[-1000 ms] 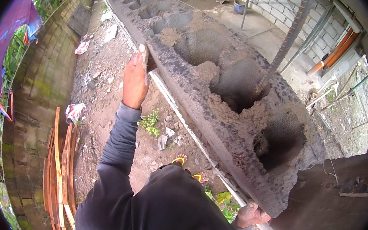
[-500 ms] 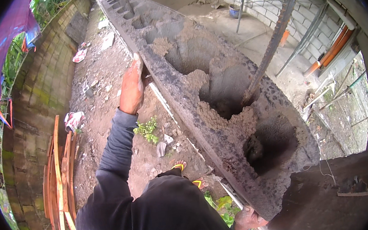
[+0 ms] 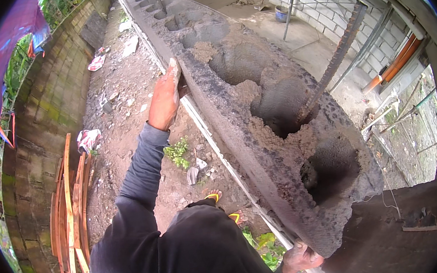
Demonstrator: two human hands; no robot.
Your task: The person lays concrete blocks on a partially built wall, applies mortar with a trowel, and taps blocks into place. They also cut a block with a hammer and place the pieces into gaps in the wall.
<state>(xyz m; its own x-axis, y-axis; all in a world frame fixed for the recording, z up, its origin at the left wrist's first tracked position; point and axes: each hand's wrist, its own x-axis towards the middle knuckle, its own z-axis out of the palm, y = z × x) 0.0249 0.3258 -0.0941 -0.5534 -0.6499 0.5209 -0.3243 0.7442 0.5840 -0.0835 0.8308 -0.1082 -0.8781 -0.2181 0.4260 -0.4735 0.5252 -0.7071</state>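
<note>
A: Head view. Containers?
B: Near hollow [image 3: 332, 170] of the block [image 3: 263, 161] is seen dark inside. Next hollow [image 3: 279, 117] is occupied by a slanted rebar [image 3: 335, 57]; mortar [image 3: 246, 91] is lumped around the rims. A blue bucket [image 3: 281, 13] is seen beyond; its contents can't be made out.
A: Hands?
B: Left hand [image 3: 165, 100] is laid against the outer side, thumb up, arm extended. Right hand [image 3: 299, 258] is placed at the near lower corner.
A: Grip?
B: Can't be told for either; fingers partly hidden.
A: Block?
B: Grey, rough, dark-speckled; positioned along a pale ledge [image 3: 204, 129].
</note>
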